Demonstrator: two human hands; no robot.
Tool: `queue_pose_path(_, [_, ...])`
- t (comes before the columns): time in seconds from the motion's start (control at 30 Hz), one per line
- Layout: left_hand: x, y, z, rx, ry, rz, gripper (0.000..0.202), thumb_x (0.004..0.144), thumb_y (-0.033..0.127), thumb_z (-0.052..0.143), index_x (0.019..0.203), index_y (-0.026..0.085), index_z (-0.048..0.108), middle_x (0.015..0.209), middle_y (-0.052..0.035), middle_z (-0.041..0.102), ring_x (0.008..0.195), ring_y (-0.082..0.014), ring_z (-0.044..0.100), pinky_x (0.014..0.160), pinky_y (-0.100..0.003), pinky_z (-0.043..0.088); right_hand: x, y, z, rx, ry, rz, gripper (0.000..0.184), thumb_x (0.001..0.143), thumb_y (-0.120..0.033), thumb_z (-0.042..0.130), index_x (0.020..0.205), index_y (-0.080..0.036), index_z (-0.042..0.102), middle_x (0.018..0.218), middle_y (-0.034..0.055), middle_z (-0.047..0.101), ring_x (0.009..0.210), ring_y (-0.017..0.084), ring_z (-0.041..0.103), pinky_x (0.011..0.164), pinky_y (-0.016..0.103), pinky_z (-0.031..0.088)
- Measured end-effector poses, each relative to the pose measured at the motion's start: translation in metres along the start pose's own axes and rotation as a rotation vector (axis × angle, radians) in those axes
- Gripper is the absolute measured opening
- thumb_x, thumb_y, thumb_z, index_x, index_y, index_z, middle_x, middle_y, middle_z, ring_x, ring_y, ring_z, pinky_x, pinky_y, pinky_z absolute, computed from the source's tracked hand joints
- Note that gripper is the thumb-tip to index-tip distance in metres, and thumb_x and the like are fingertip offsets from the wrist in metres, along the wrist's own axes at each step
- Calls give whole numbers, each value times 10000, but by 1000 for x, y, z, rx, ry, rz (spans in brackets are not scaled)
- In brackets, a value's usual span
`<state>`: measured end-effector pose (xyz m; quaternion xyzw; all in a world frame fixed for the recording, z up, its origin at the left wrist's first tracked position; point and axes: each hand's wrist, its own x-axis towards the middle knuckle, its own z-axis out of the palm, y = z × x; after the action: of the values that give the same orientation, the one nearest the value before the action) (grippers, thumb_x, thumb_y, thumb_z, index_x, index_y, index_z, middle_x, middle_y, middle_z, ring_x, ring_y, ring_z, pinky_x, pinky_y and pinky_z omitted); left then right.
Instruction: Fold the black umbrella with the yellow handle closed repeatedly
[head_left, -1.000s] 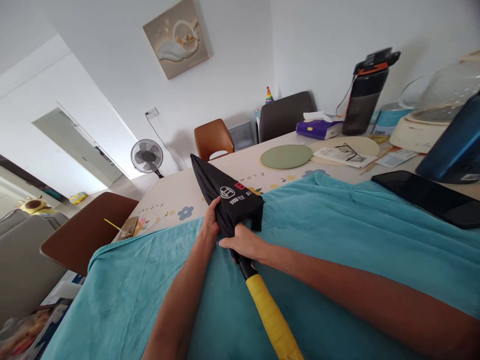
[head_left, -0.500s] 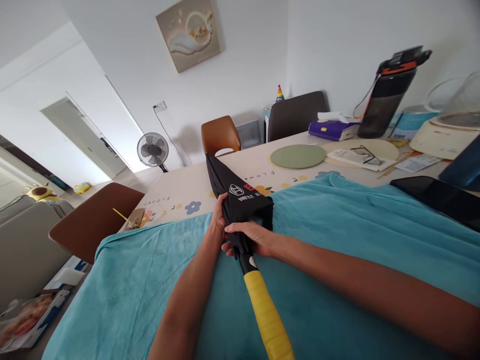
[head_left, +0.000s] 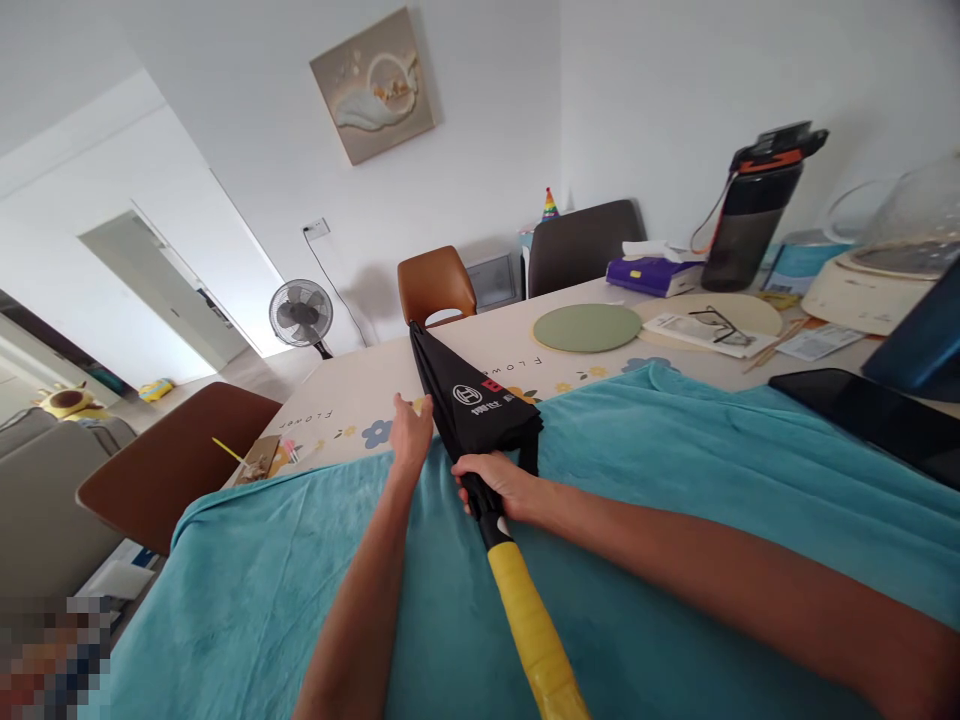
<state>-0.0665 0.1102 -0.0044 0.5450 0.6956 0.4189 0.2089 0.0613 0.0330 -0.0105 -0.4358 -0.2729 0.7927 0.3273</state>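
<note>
1. The closed black fabric umbrella is held slantwise over the teal plush blanket covering the near part of the pale, flower-printed tabletop; its tip is pointed toward the tabletop's far edge.
2. The black neck, just above the yellow-wrapped handle, is encircled by the right hand.
3. The left hand is held just beside the canopy, its thumb and fingers spread and nothing gripped; contact between thumb and cloth cannot be confirmed.
4. The step in hand is judged to be the handling of the canopy cloth, with the neck steadied from the right.
5. For any further gathering, a closing of the left hand on the cloth would be called for, the loose black flap being left unheld.
6. The handle's lower end is cut off by the frame, and the tabletop's near edge is hidden beneath the blanket.
7. The white lettering is partly lost in a fold; the lower-left corner is masked by pixelation.
</note>
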Motion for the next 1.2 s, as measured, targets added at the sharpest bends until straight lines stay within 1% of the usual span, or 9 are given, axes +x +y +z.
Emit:
queue_pose_path(0.07, [2, 6, -11, 180, 178, 76, 446, 810, 365, 455, 1209, 174, 395, 1160, -122, 554, 1054, -251, 528, 873, -421, 406, 3, 2, 0, 4, -24, -19, 114, 690, -121, 518, 590, -144, 469, 422, -15, 467, 396, 120, 487, 381, 266, 473])
queue_pose_path(0.2, [-6, 34, -11, 208, 107, 350, 280, 828, 260, 406, 1073, 211, 533, 1078, -54, 602, 1009, -176, 530, 881, -328, 412, 3, 6, -2, 11, -74, -41, 92, 684, -118, 517, 612, -147, 468, 423, -3, 492, 397, 130, 494, 401, 280, 482])
queue_pose_path(0.4, [-1, 75, 44, 518, -488, 806, 369, 808, 149, 358, 1082, 237, 588, 1167, -9, 582, 1100, -174, 471, 971, -349, 319, -2, 5, -7, 30, -152, -48, 58, 676, -117, 500, 656, -155, 461, 429, 2, 514, 385, 137, 502, 403, 274, 471])
queue_pose_path(0.57, [15, 91, 73, 836, -765, 897, 404, 731, 88, 393, 1020, 241, 629, 1098, -21, 619, 1071, -214, 486, 964, -458, 277, -5, 4, -7, 61, -172, -57, 70, 682, -120, 489, 667, -164, 436, 416, -15, 494, 376, 136, 498, 401, 268, 464])
queue_pose_path(0.7, [23, 98, 62, 772, -637, 944, 292, 749, 145, 448, 896, 233, 684, 922, -19, 667, 929, -195, 541, 868, -350, 381, -3, 4, -8, 40, -169, -29, 58, 688, -133, 503, 667, -157, 455, 420, -9, 501, 371, 138, 502, 398, 272, 466])
queue_pose_path(0.87, [28, 90, 29, 532, -325, 925, 272, 824, 227, 447, 970, 295, 667, 984, 31, 664, 941, -165, 545, 768, -270, 437, 3, 6, -9, 42, -166, -35, 65, 688, -162, 533, 664, -150, 474, 442, -1, 516, 388, 136, 512, 406, 278, 483])
queue_pose_path(1.0, [27, 83, 10, 392, -189, 919, 245, 829, 248, 463, 954, 306, 665, 1038, 34, 648, 954, -171, 541, 769, -278, 447, 8, 9, -10, 34, -165, -49, 91, 683, -180, 561, 636, -138, 495, 463, 2, 525, 406, 135, 524, 407, 284, 495])
queue_pose_path(1.07, [24, 84, 5, 244, -171, 865, 240, 820, 213, 456, 927, 276, 662, 1017, 9, 651, 907, -167, 561, 762, -284, 455, 9, 10, -10, 39, -166, -59, 98, 680, -181, 574, 627, -133, 507, 476, -1, 529, 416, 134, 529, 403, 282, 497])
queue_pose_path(1.2, [14, 83, -7, -200, -307, 602, 272, 768, 103, 402, 919, 215, 599, 886, -19, 647, 576, -96, 560, 550, -236, 466, 7, 8, -10, 45, -157, -42, 114, 700, -189, 581, 625, -125, 524, 491, 1, 533, 428, 126, 532, 406, 274, 501])
